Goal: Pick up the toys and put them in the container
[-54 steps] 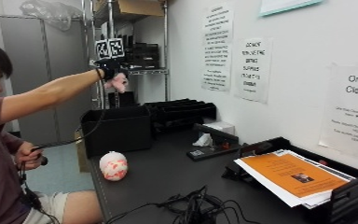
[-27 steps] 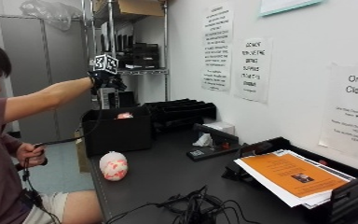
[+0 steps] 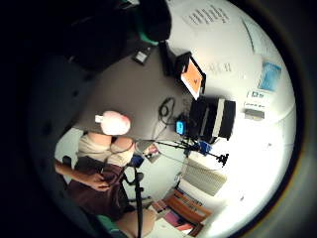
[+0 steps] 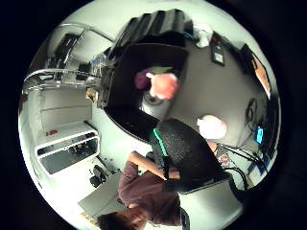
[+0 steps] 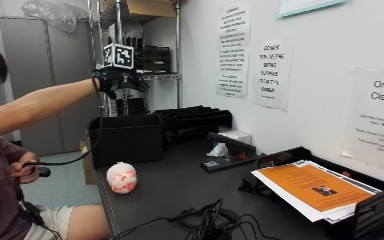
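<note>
One round white toy (image 5: 121, 177) w/ red blotches sits on table (image 5: 179, 195).

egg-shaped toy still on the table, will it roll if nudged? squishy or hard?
Likely rolls: the egg-shaped toy is rounded, resting on a small patch of smooth black table. Probably light; it looks like a small plush or foam piece, though its material is not clear. If soft, it should give under fingers rather than slip. The right hand is above the container.
</note>
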Motion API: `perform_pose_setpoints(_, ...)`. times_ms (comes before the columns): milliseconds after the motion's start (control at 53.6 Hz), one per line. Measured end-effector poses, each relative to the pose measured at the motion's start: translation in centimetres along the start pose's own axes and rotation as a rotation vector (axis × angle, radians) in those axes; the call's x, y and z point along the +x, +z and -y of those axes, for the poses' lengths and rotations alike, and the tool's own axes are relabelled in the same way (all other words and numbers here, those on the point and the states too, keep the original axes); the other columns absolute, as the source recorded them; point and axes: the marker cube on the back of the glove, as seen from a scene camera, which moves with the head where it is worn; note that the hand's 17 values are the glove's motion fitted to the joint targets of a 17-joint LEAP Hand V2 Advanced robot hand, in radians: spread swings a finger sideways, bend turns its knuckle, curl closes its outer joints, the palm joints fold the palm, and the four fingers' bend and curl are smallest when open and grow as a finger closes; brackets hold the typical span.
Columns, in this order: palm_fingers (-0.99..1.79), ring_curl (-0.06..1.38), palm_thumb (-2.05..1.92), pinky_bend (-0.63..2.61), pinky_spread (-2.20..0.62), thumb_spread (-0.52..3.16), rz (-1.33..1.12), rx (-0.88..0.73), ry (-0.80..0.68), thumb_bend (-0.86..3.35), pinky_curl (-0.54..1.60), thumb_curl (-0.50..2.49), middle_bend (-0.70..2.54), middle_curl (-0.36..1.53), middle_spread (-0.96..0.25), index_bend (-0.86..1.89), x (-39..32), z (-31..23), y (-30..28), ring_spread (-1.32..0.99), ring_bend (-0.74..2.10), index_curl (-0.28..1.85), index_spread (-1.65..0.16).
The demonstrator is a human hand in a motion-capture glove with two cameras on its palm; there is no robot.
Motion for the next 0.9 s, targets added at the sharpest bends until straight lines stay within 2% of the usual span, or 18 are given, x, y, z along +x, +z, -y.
perform_pose_setpoints(112, -0.24, 0.38, -0.02, 1.03, 0.09, 1.26, 0.016, -0.021, 0.003, -0.03, 0.36, 0.35, 0.14, 0.31, 0.06, 0.06, 4.0, -2.2, 4.9, 0.06, 0.4, 0.17, -0.15)
perform_pose_setpoints(243, -0.21, 0.39, -0.01, 1.02, 0.08, 1.26, 0.106, -0.085, -0.019, -0.02, 0.36, 0.34, 0.15, 0.3, 0.06, 0.07, 5.7, -2.7, 13.6, 0.06, 0.41, 0.16, -0.15)
perform_pose_setpoints(373, -0.21, 0.38, -0.01, 1.03, 0.08, 1.26, 0.163, -0.29, -0.069, -0.02, 0.36, 0.33, 0.15, 0.29, 0.05, 0.08, 5.1, -2.0, 26.0, 0.05, 0.4, 0.16, -0.17)
perform_pose_setpoints(448, -0.3, 0.36, -0.01, 1.09, 0.08, 1.23, 0.14, -0.375, -0.087, -0.02, 0.37, 0.33, 0.11, 0.27, 0.06, 0.07, 4.7, -1.8, 30.3, 0.07, 0.31, 0.15, -0.2)
perform_pose_setpoints(504, -0.33, 0.35, -0.01, 1.12, 0.08, 1.2, 0.16, -0.37, -0.082, -0.02, 0.38, 0.33, 0.09, 0.26, 0.05, 0.06, 4.7, -1.5, 32.8, 0.08, 0.26, 0.15, -0.22)
perform_pose_setpoints(560, -0.32, 0.34, 0.0, 1.14, 0.09, 1.18, 0.198, -0.292, -0.073, -0.02, 0.38, 0.33, 0.09, 0.25, 0.05, 0.06, 4.7, -1.0, 33.7, 0.08, 0.24, 0.15, -0.23)
perform_pose_setpoints(653, 0.15, 0.41, 0.15, 1.08, 0.03, 1.2, 0.253, -0.145, -0.069, 0.05, 0.36, 0.37, 0.19, 0.25, -0.02, 0.09, 4.5, -0.2, 33.7, 0.01, 0.6, 0.13, -0.25)
perform_pose_setpoints(672, -0.1, 0.37, 0.09, 1.14, 0.05, 1.18, 0.258, -0.13, -0.069, 0.0, 0.37, 0.35, 0.12, 0.24, 0.02, 0.08, 4.5, -0.1, 33.7, 0.04, 0.47, 0.13, -0.25)
perform_pose_setpoints(691, 0.28, 0.49, 0.22, 1.09, -0.02, 1.23, 0.264, -0.112, -0.068, 0.08, 0.36, 0.38, 0.18, 0.26, -0.03, 0.17, 4.5, 0.0, 33.6, -0.04, 0.76, 0.16, -0.26)
perform_pose_setpoints(709, 0.28, 0.44, 0.23, 1.06, -0.02, 1.23, 0.271, -0.09, -0.066, 0.08, 0.34, 0.39, 0.24, 0.26, -0.07, 0.1, 4.6, 0.0, 33.5, -0.05, 0.73, 0.13, -0.26)
perform_pose_setpoints(728, 0.55, 0.49, 0.29, 1.02, -0.08, 1.26, 0.279, -0.065, -0.064, 0.13, 0.33, 0.4, 0.36, 0.3, -0.12, 0.14, 4.6, 0.1, 33.5, -0.1, 0.86, 0.14, -0.26)
perform_pose_setpoints(747, 0.57, 0.46, 0.31, 1.0, -0.1, 1.27, 0.287, -0.042, -0.062, 0.13, 0.31, 0.41, 0.38, 0.3, -0.14, 0.13, 4.6, 0.2, 33.4, -0.12, 0.87, 0.13, -0.26)
perform_pose_setpoints(784, 0.69, 0.5, 0.46, 1.02, -0.16, 1.21, 0.297, -0.015, -0.063, 0.2, 0.33, 0.47, 0.39, 0.32, -0.19, 0.16, 4.5, 0.5, 33.2, -0.17, 0.98, 0.14, -0.26)
perform_pose_setpoints(803, 0.31, 0.49, 0.32, 1.03, -0.11, 1.24, 0.301, -0.01, -0.064, 0.11, 0.32, 0.42, 0.18, 0.26, -0.13, 0.13, 4.5, 0.7, 33.0, -0.16, 0.93, 0.14, -0.27)
perform_pose_setpoints(821, 0.77, 0.59, 0.52, 1.07, -0.18, 1.16, 0.306, -0.007, -0.066, 0.22, 0.38, 0.5, 0.47, 0.38, -0.21, 0.22, 4.4, 0.8, 32.8, -0.2, 1.05, 0.2, -0.27)
perform_pose_setpoints(840, 0.9, 0.56, 0.55, 1.06, -0.2, 1.13, 0.309, -0.006, -0.069, 0.22, 0.35, 0.52, 0.52, 0.37, -0.22, 0.22, 4.4, 1.0, 32.6, -0.22, 1.05, 0.17, -0.28)
perform_pose_setpoints(877, 0.92, 0.55, 0.58, 1.05, -0.23, 1.07, 0.31, -0.012, -0.074, 0.23, 0.34, 0.54, 0.58, 0.39, -0.25, 0.22, 4.5, 1.3, 32.0, -0.25, 1.04, 0.16, -0.29)
perform_pose_setpoints(896, 0.7, 0.56, 0.56, 1.02, -0.23, 1.08, 0.306, -0.017, -0.077, 0.21, 0.34, 0.54, 0.5, 0.37, -0.27, 0.16, 4.6, 1.4, 31.6, -0.26, 1.05, 0.16, -0.28)
